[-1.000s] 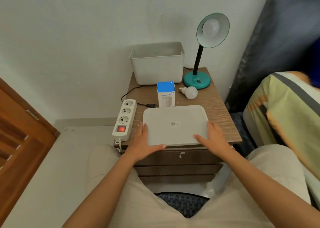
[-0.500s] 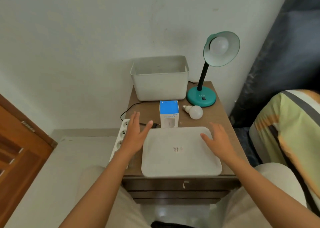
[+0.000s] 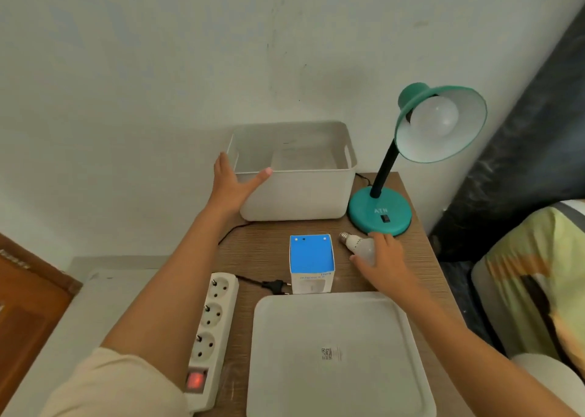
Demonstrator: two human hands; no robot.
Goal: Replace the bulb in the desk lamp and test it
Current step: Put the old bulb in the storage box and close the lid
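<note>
A teal desk lamp [image 3: 380, 214] stands at the back right of the wooden bedside table [image 3: 424, 277], with a white bulb [image 3: 435, 119] screwed into its shade. A loose white bulb [image 3: 356, 243] lies on the table in front of the lamp's base. My right hand [image 3: 384, 258] is curled over its globe, thumb under and fingers on top. A blue-topped bulb box [image 3: 311, 258] stands upright just left of it. My left hand [image 3: 229, 185] is spread flat against the front left corner of the white bin [image 3: 300, 191].
A white lid [image 3: 335, 353] lies flat at the table's front. A power strip [image 3: 212, 321] with a lit red switch sits along the left edge; the lamp's black plug [image 3: 275, 285] lies unplugged beside it. Bedding [image 3: 522, 274] is at the right, a wooden door [image 3: 25, 305] at the left.
Both hands left the lid and reached forward. The left went up to the bin's corner; the right moved onto the loose bulb. The camera moved closer over the table.
</note>
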